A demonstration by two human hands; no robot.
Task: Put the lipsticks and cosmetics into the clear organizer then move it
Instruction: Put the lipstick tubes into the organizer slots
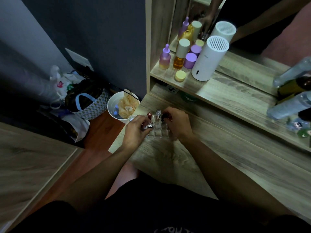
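I see clear organizer (157, 130), glossy gridded acrylic, on wood-grain worktop (210, 148) near its left edge. My left hand (136, 130): grip closed around silver-banded lipstick (149, 126) over organizer's left cells. My right hand (176, 123): grip pinched on dark cylindrical cosmetic (164, 117) at right rear cells. Dark-red lipstick (149, 115) and clear-capped tube (158, 114) stand upright in back row. White ribbed cylinder (208, 59) on shelf behind.

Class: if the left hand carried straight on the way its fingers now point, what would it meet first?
Probably the clear organizer: the left hand, holding a lipstick, points right, across its near-left cells. Depth is unclear.
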